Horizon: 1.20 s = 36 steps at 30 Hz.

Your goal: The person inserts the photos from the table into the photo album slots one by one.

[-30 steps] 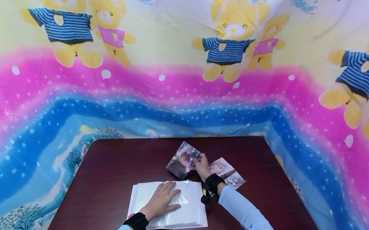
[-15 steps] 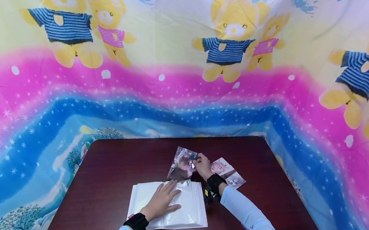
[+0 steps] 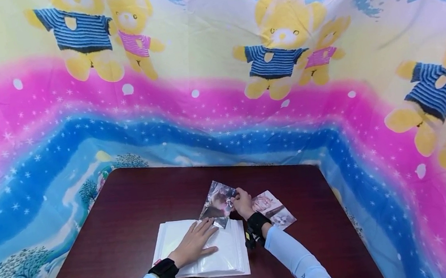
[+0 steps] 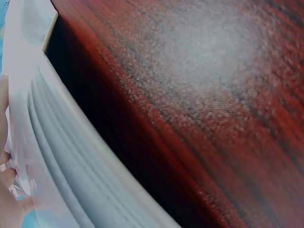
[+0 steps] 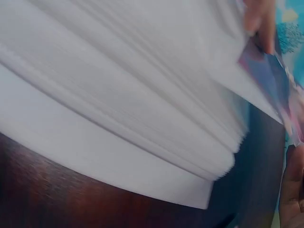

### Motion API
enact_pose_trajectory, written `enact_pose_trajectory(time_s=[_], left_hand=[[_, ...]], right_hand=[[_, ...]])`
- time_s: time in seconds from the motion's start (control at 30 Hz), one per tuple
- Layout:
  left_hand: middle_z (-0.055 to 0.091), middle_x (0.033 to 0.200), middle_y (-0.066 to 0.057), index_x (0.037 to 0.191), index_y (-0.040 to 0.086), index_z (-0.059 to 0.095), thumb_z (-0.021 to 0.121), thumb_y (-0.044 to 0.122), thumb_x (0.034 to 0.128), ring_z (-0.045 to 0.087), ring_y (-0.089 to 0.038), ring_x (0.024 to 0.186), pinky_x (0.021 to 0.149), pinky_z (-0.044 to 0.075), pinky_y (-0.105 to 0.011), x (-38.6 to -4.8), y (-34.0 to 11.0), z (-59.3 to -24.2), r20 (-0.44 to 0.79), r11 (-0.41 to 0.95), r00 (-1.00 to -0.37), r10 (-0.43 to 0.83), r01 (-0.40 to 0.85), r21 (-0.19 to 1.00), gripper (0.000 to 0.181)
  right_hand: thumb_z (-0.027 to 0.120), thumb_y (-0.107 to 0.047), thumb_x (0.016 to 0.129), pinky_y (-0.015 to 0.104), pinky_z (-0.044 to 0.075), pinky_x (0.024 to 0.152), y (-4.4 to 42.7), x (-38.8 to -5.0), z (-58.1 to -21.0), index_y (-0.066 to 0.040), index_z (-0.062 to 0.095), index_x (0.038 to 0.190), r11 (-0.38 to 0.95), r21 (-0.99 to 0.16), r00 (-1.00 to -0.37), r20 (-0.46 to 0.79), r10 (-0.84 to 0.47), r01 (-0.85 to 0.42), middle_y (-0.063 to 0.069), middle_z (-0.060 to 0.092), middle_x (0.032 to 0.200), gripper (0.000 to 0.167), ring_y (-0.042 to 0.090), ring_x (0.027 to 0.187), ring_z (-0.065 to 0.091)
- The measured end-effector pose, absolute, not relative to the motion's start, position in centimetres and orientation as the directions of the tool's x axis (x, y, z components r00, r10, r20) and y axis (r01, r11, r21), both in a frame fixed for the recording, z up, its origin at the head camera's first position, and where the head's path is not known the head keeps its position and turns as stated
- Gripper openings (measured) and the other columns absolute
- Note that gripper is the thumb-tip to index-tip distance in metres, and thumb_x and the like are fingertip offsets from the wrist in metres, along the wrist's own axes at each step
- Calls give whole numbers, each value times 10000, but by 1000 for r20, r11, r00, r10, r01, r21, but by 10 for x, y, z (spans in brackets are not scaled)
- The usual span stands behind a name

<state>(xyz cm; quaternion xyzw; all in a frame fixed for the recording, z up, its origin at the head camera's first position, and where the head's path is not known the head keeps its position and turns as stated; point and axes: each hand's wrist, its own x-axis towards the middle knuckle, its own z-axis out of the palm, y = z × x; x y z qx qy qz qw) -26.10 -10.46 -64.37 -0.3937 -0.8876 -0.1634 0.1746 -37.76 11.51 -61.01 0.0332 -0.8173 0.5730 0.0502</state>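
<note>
An open photo album [image 3: 225, 259] with white pages and clear sleeves lies on the table. My left hand [image 3: 194, 244] rests on it, fingers extended and fingertips at the page's top edge. My right hand [image 3: 243, 203] pinches a glossy photo [image 3: 216, 201] by its right edge. The photo's lower corner overlaps the top of the right page; whether it is inside a sleeve I cannot tell. The right wrist view shows the photo [image 5: 270, 80] blurred between fingers of both hands, beside the album's page edges [image 5: 142, 114].
A second printed picture [image 3: 275, 210] lies on the dark wooden table [image 3: 151, 196], right of the album and partly behind my right wrist. A cloth [image 3: 204, 118] with printed bears hangs around the table's far and side edges.
The photo has come down toward me, and its lower corner now overlaps the album's page. My right hand shifts slightly with it. The left hand stays on the album.
</note>
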Motion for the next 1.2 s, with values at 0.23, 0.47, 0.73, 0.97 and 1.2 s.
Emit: enact_pose_trajectory(time_s=[0.23,0.47,0.73,0.97,1.2], left_hand=[[468,1436,-263,1339,14,563,671,431,914,432,-449,1318,1027,346,-651,-261,-106,-647,442,631,-629,640,758,165,606],[467,1440,-260,1349,9,562,709,396,894,414,-446,1339,1071,316,-625,-260,-106,-647,451,643,-641,621,746,174,614],[538,1359,-259,1209,50,634,702,329,904,491,-437,1269,1009,382,-627,-256,-105,-652,535,608,-590,604,776,168,418],[567,1341,-217,1172,96,662,683,333,924,538,-397,1227,940,447,-596,-239,-103,-653,589,588,-532,608,800,116,343],[540,1397,-153,1220,157,646,625,456,950,486,-335,1291,943,419,-626,-218,-103,-653,552,582,-560,617,798,159,403]], right_hand=[[599,141,885,507,560,520,117,-379,-609,55,607,1054,416,-895,-985,170,-18,-162,79,540,606,190,412,532,628],[585,134,910,386,568,512,119,-385,-604,67,599,1207,422,-892,-981,99,-169,-163,76,555,621,305,187,462,585],[508,176,899,568,553,583,118,-382,-589,6,435,1405,318,-938,-943,30,-330,-141,198,534,880,539,224,587,535],[432,146,959,484,558,559,117,-368,-561,79,440,1398,257,-957,-925,30,-379,-136,346,510,942,444,580,723,497],[409,118,988,557,547,621,118,-365,-562,60,478,1372,246,-960,-921,29,-389,-134,378,498,918,395,641,797,461]])
